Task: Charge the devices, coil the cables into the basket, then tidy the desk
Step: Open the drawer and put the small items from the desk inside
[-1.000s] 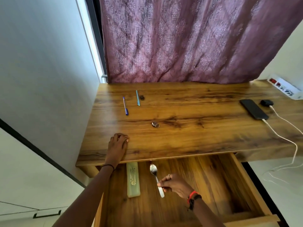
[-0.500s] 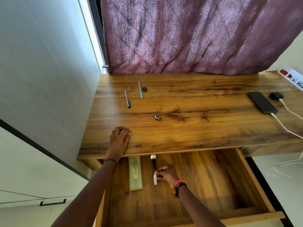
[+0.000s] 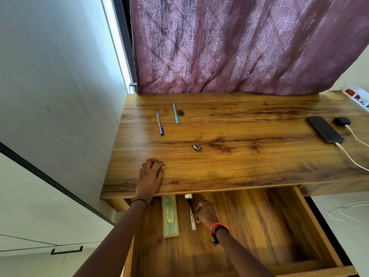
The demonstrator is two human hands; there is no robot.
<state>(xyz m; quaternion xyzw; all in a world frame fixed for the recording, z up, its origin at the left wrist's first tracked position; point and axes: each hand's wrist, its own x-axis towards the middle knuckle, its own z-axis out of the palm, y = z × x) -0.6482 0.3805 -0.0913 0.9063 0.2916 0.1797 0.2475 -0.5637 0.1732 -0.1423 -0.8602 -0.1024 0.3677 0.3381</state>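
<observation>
Pinching the spoon (image 3: 190, 204) by its handle, the right hand (image 3: 205, 213) is down in the open drawer (image 3: 259, 226), lower centre of the frame. The spoon's bowl points up toward the desk edge, and its handle tip shows below the fingers. Just left of it, a pale green case (image 3: 170, 216) lies lengthwise on the drawer floor, close by but apart. Above that, the left hand (image 3: 151, 176) rests flat on the wooden desk (image 3: 239, 166) near its front edge, fingers straight and close together. Up the desktop sits a small metal object (image 3: 198, 147), and further up a blue pen (image 3: 160, 123) and a teal pen (image 3: 175, 113). Over at the right edge a black phone (image 3: 324, 129) lies with a white cable (image 3: 349, 156) plugged in. A purple curtain (image 3: 239, 47) hangs behind.
</observation>
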